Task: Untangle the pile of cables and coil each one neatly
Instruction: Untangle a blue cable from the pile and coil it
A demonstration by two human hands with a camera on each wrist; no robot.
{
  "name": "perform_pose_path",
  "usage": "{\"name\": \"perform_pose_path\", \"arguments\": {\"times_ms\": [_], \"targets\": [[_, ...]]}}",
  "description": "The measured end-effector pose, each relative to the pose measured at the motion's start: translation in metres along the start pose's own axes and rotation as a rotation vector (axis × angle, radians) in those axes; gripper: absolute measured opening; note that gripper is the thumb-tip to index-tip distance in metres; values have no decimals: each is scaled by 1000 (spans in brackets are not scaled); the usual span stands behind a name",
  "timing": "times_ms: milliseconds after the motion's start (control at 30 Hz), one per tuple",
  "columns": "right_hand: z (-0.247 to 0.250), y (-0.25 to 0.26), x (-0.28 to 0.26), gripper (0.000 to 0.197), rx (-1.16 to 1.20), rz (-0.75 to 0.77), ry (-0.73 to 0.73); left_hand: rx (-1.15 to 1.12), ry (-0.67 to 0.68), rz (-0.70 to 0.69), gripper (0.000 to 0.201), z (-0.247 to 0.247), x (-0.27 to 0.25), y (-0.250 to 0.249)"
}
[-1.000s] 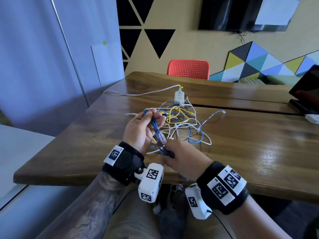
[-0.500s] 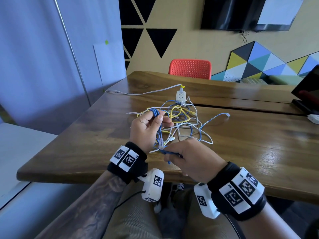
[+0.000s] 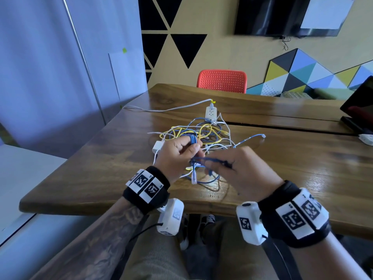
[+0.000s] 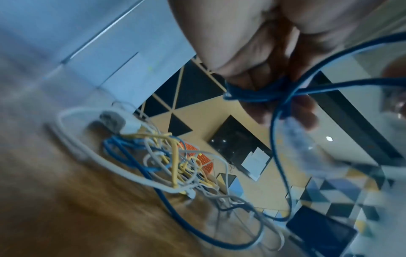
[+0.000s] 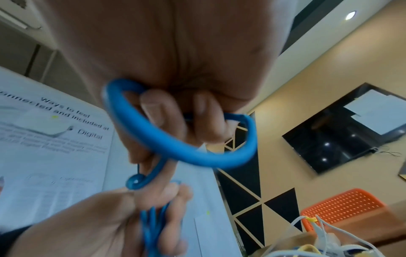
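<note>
The wooden table [image 3: 113, 158] carries the whole job, and the tangled pile of cables [image 3: 203, 134] sits at its middle, just beyond both hands; yellow, white and blue strands cross one another there, with a white power strip [image 3: 211, 114] at the far edge of the heap and a white adapter [image 3: 157, 146] at its left.

Above the near edge of the table, the left hand [image 3: 177, 156] is clenched around a small bundle of the blue cable [image 3: 193, 139], several turns standing up out of the fist. The right hand [image 3: 242, 168] is just to its right, fingers curled round the same blue cable, so the short stretch between the two runs left to right. In the right wrist view that stretch curves as a loop [image 5: 180, 149] round the fingers [image 5: 162, 111].

From the bundle a tail drops toward the table, ending in a clear plug [image 3: 194, 176]; below it more blue cable lies slack on the wood, near side of the pile. The next wrap, I judge, depends on the right hand, the nearer one to that slack, feeding cable leftward onto the left hand's coil, and whether the slack runs free of the heap cannot be told.
</note>
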State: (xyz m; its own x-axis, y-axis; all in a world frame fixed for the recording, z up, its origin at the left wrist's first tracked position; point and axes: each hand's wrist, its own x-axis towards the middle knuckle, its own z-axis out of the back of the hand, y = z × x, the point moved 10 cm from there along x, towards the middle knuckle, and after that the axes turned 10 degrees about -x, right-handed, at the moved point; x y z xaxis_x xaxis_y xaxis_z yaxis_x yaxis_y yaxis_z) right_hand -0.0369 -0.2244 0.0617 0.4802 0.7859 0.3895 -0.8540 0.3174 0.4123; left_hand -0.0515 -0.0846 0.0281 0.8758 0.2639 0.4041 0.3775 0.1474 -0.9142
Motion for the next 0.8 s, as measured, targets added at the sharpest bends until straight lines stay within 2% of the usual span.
{"name": "perform_pose_path", "arguments": {"times_ms": [100,133,200,333,467,533,600,733,800], "targets": [[19,-11,3,14,94,-34,-80,-46,184,168,37,-17,-7,10],[27,-15,4,14,120,-44,-134,-62,233,212,45,-21,-9,12],[48,-27,1,14,182,-104,-282,-35,297,259,49,-24,-14,14],[85,-79,-11,15,434,-329,-599,0,322,286,44,-20,-21,23],[93,-107,-16,12,621,-433,-739,-4,302,253,36,-17,-19,30],[87,-105,-12,10,634,-424,-707,36,280,227,34,-16,-17,29],[74,-92,-4,11,588,-379,-597,57,273,199,35,-17,-15,24],[49,-63,3,12,570,-268,-400,-154,202,253,66,-17,-3,25],[45,-55,4,14,641,-237,-338,-204,138,226,57,-7,3,27]]}}
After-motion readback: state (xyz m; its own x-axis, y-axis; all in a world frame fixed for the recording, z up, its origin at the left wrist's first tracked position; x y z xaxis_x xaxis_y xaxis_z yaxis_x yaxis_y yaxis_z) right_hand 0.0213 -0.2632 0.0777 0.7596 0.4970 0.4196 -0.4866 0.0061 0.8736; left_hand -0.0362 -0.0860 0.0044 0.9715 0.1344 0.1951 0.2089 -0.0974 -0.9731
